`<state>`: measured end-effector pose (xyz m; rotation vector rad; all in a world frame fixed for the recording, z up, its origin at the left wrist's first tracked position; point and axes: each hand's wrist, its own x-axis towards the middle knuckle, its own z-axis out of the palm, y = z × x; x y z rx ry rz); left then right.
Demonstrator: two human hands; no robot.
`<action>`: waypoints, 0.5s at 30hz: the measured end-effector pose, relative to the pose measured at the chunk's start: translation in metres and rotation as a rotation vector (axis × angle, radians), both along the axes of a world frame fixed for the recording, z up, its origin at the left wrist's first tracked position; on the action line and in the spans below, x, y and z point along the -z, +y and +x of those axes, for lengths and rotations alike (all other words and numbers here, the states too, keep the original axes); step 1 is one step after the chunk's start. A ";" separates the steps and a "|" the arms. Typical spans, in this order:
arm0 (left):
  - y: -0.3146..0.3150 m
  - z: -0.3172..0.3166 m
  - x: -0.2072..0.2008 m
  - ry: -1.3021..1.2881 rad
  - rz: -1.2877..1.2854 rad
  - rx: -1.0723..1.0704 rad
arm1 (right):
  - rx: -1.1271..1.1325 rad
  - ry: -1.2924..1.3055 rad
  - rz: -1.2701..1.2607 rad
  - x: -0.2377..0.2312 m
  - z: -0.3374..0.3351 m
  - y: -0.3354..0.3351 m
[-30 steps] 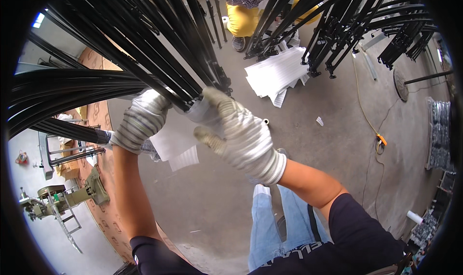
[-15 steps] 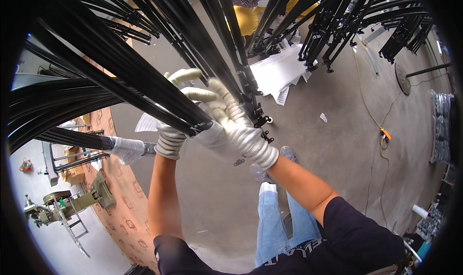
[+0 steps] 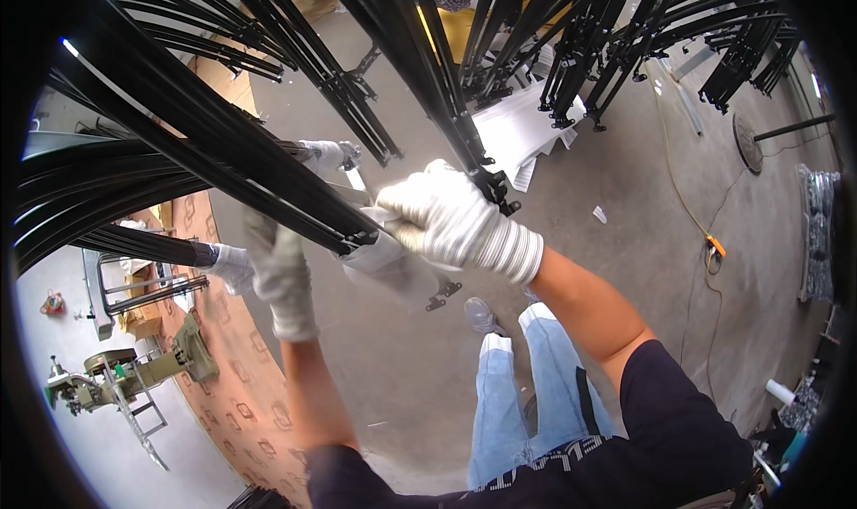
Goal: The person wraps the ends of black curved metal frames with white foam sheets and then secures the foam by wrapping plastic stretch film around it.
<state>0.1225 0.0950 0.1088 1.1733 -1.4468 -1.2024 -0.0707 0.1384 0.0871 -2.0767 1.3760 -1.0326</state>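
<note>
A bundle of long black metal bars (image 3: 259, 170) slants down from the upper left, its lower end in front of me. Thin white foam sheet (image 3: 384, 268) hangs loosely around that end, and a black bracket (image 3: 442, 296) shows just past it. My right hand (image 3: 460, 219), in a white knitted glove, is closed on the foam sheet's edge at the right side of the bundle. Smeared by motion, my gloved left hand (image 3: 281, 272) is at the left of the bundle, below the bars; its fingers cannot be made out.
More black bar bundles (image 3: 420, 71) hang ahead, close to my right hand. At left, another bundle has a wrapped end (image 3: 230, 266). White foam sheets (image 3: 527, 138) lie on the floor beyond. A co-worker in yellow (image 3: 451, 31) is at the far side. An orange-ended cable (image 3: 714, 246) runs at right.
My left hand has come off the bundle's end and moved left and down. My right hand has shifted slightly up and right and now pinches the foam sheet. The bundle's end has moved slightly left.
</note>
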 end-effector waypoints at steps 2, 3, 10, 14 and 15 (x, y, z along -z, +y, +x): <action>0.018 0.048 0.066 0.169 0.258 0.095 | 0.045 0.099 -0.002 -0.006 -0.001 0.003; 0.019 0.091 0.112 0.449 0.537 0.231 | 0.012 0.112 0.047 -0.010 0.005 0.004; 0.068 0.004 0.104 0.711 0.542 -0.123 | 0.016 0.153 0.076 -0.014 0.000 -0.003; 0.063 0.000 0.121 0.769 0.613 -0.284 | 0.012 0.057 0.235 -0.025 -0.005 -0.003; 0.061 -0.004 0.119 0.795 0.668 -0.297 | 0.036 0.037 0.239 -0.026 -0.007 -0.002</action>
